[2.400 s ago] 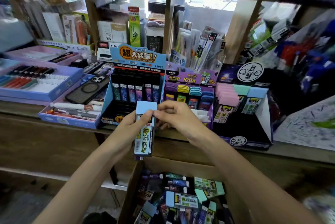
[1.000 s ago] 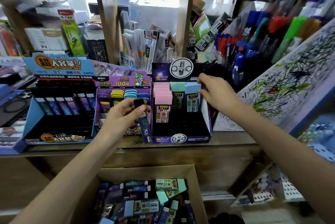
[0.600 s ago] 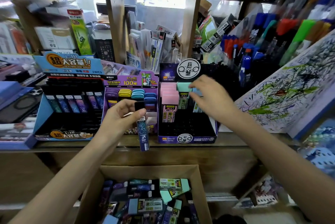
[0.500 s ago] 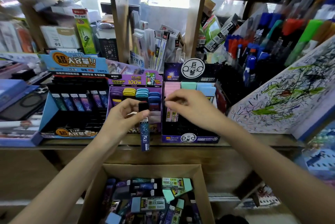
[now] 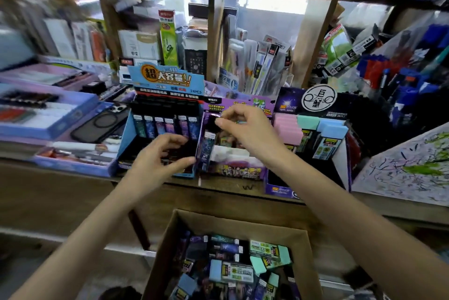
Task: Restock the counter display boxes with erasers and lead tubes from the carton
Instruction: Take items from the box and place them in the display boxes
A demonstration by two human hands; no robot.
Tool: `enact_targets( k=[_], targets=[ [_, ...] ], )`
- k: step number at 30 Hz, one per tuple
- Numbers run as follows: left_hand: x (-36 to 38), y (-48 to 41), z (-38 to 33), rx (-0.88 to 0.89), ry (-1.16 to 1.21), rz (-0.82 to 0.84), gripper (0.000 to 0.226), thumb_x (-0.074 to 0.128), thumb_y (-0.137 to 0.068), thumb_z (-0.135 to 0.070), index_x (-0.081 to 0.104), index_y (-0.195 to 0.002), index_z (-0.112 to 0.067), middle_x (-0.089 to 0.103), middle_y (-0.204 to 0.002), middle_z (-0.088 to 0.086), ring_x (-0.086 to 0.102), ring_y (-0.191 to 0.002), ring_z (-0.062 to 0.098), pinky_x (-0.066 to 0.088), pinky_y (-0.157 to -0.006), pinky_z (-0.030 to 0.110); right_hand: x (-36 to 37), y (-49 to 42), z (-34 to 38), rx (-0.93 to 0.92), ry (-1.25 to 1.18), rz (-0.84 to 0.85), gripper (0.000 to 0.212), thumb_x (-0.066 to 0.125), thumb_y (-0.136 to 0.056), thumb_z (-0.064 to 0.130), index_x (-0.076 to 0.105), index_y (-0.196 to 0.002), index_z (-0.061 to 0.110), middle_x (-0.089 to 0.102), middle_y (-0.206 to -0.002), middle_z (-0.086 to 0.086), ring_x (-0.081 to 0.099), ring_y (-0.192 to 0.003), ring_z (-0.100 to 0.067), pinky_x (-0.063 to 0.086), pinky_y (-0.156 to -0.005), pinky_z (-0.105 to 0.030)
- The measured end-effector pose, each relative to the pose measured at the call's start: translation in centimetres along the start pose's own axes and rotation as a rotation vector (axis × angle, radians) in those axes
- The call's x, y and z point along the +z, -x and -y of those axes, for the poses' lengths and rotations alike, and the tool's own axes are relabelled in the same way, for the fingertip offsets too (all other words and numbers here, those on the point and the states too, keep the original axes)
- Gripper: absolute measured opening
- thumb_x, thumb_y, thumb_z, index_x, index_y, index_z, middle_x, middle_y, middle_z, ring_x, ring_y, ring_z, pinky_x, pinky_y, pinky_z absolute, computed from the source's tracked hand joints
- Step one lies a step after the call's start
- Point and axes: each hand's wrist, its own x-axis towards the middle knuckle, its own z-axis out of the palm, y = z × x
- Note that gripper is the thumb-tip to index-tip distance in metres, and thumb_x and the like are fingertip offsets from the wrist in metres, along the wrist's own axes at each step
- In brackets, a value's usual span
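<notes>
The right hand [image 5: 245,134] pinches the black cap end of a slim dark purple lead tube [image 5: 206,144] between thumb and forefinger, the other fingers curled behind. The tube stands nearly upright in the air above the wooden counter [image 5: 226,184], just in front of the seam between 2 display boxes. These are the blue cardboard display box [image 5: 126,139] on the left and the purple cardboard display box [image 5: 233,168] on the right.

The left hand [image 5: 160,156] is cupped in front of the blue box, fingers loosely bent. Its thumb tip reaches the lower side of the tube, but the blur hides whether it grips or only touches there — I cannot tell.

Far in the blue box stands a row of 6 upright lead tubes [image 5: 160,127]; its near section is dark.

Further right sits the dark violet eraser display box [image 5: 274,188], holding pink block erasers [image 5: 288,127], a mint eraser [image 5: 307,122] and a pale blue eraser [image 5: 332,129] in its far rows.

Nearest, below the counter edge, the open brown cardboard carton [image 5: 170,239] holds a jumble of sleeved pale blue and mint erasers [image 5: 230,273] and dark lead tubes [image 5: 226,248].

A black ringed phone case [image 5: 102,124] lies on the trays to the left — a scribbled white test board [image 5: 408,168] leans at the far right.
</notes>
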Motion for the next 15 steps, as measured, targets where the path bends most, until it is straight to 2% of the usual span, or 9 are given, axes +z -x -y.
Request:
enact_targets(
  k=[2, 5, 10, 15],
  targets=[
    [-2.4, 0.4, 2.4, 0.021, -0.321, -0.003, 0.049, 0.061, -0.069, -0.051, 0.058, -0.11, -0.025, 0.058, -0.11, -0.003, 0.056, -0.107, 0.015, 0.047, -0.088, 0.031, 1.1, -1.6, 0.4, -0.034, 0.034, -0.079, 0.007, 0.065, -0.087, 0.015, 0.062, -0.082, 0.011, 0.066, -0.08, -0.011, 0.067, -0.075, -0.026, 0.055, -0.073, -0.044],
    [-4.3, 0.8, 5.0, -0.006, -0.47, 0.022, 0.063, 0.061, -0.071, -0.05, 0.061, -0.119, -0.009, 0.059, -0.119, 0.007, 0.055, -0.112, 0.024, 0.044, -0.095, 0.037, 3.0, -3.7, 0.7, -0.055, 0.058, -0.145, 0.007, 0.065, -0.087, 0.015, 0.062, -0.085, 0.009, 0.066, -0.081, -0.012, 0.066, -0.081, -0.031, 0.053, -0.078, -0.051],
    [-4.0, 1.1, 7.0, 0.042, -0.508, 0.012, 0.045, 0.071, -0.079, -0.033, 0.064, -0.117, -0.01, 0.059, -0.124, 0.006, 0.054, -0.114, 0.023, 0.041, -0.095, 0.032, 5.8, -6.0, 0.9, -0.126, 0.202, -0.129, 0.015, 0.065, -0.087, 0.014, 0.067, -0.093, 0.001, 0.068, -0.085, -0.013, 0.066, -0.08, -0.026, 0.053, -0.08, -0.043],
    [-3.7, 1.0, 7.6, 0.083, -0.489, -0.05, 0.036, 0.07, -0.082, -0.028, 0.066, -0.112, -0.01, 0.061, -0.12, 0.006, 0.056, -0.111, 0.024, 0.04, -0.093, 0.031, 7.3, -6.5, 0.4, -0.199, 0.389, -0.103, 0.015, 0.065, -0.087, 0.016, 0.069, -0.095, 0.003, 0.065, -0.08, -0.007, 0.056, -0.071, -0.015, 0.047, -0.073, -0.027]
  ],
)
